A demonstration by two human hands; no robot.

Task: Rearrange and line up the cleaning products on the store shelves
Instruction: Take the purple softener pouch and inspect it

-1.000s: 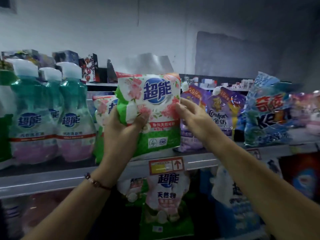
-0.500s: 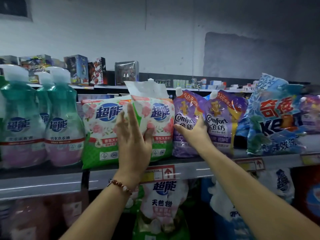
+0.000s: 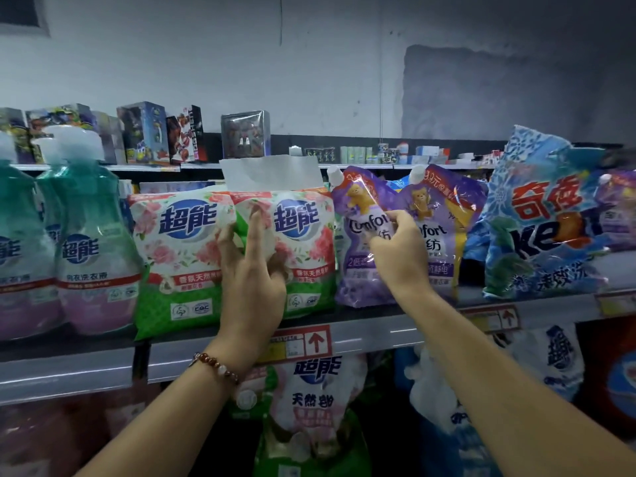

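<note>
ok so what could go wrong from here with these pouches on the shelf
1. The right hand pinches the purple Comfort pouch, which leans left against the floral bags; letting go might tip it further.
2. The left hand presses at the seam of the two floral detergent bags; a hard push could shove one out of line.
3. The blue detergent bag looks slumped and may slide forward.

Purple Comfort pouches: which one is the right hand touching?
The left purple pouch, next to the floral green bags: the right hand pinches its front. The right purple pouch stands partly behind that hand.
</note>
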